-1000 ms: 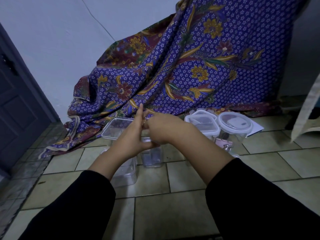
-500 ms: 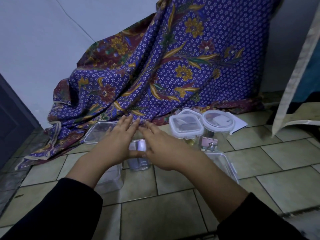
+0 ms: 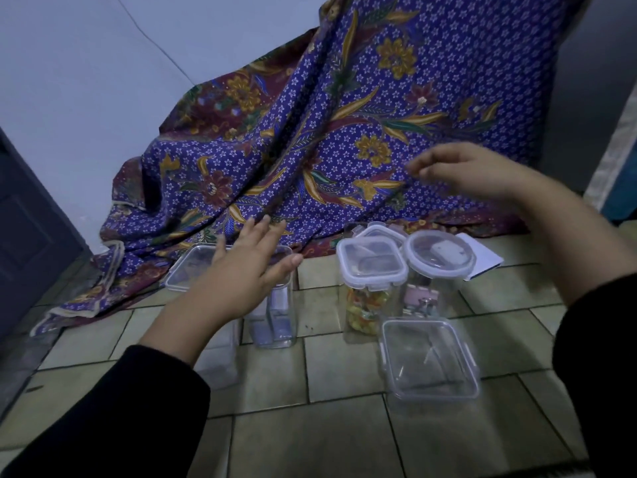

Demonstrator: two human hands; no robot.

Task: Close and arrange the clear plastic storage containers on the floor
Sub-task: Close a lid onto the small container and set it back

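Observation:
Several clear plastic containers stand on the tiled floor. My left hand (image 3: 241, 281) hovers flat, fingers spread, over a tall narrow container (image 3: 275, 315) and beside a larger lidded container (image 3: 193, 267) on the left. My right hand (image 3: 472, 170) is raised in the air at the upper right, fingers loosely apart, holding nothing. A square-lidded container (image 3: 368, 267) with colourful contents and a round-lidded container (image 3: 437, 257) stand at centre right. In front of them sits a low square container (image 3: 431, 360) with a lid on top.
A purple floral cloth (image 3: 344, 132) drapes down the wall behind the containers and spreads onto the floor. A dark door (image 3: 31, 236) is at the left. A white card (image 3: 482, 257) lies behind the round-lidded container. Bare tiles (image 3: 310, 436) lie in front.
Both hands were together on the tall narrow container's top. Now my right hand has lifted away up and to the right, and my left hand has opened flat above the container.

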